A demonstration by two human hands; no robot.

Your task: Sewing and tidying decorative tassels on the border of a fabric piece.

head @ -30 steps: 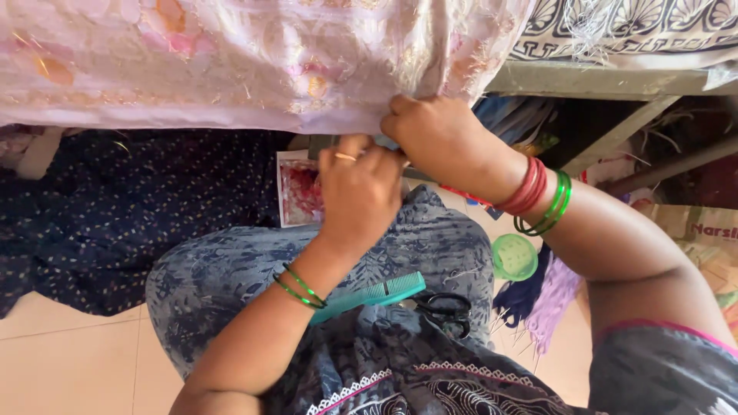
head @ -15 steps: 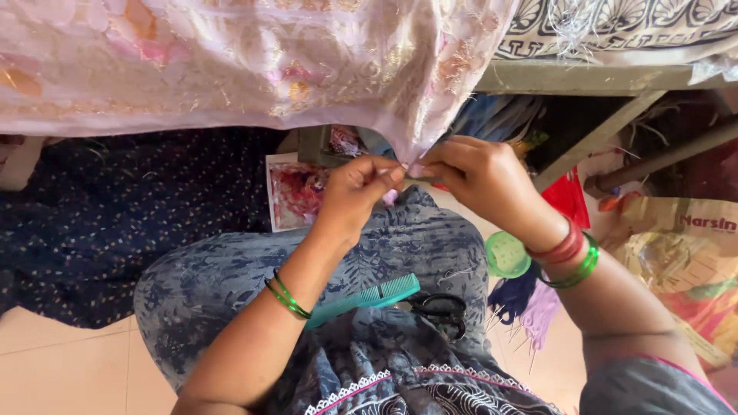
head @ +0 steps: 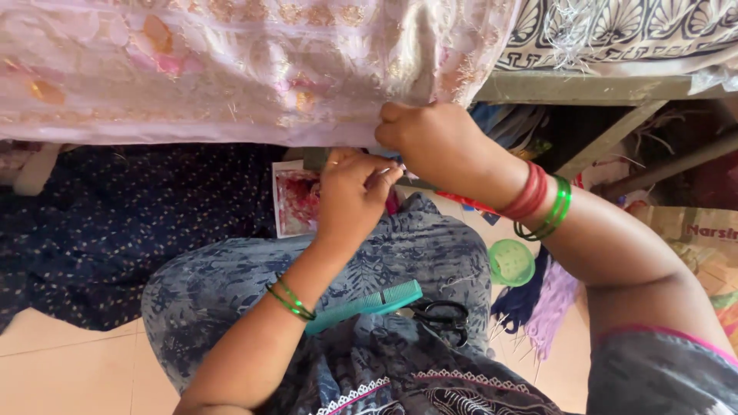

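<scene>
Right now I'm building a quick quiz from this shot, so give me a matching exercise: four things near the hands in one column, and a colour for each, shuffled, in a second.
Things:
1. comb on the lap
2. scissors beside it
3. round lid on the floor
4. draped fabric that the right hand grips at its edge

Colours:
A. pale pink with gold patches
B. light green
C. teal
D. black

Pairs: 1-C, 2-D, 3-B, 4-A
</scene>
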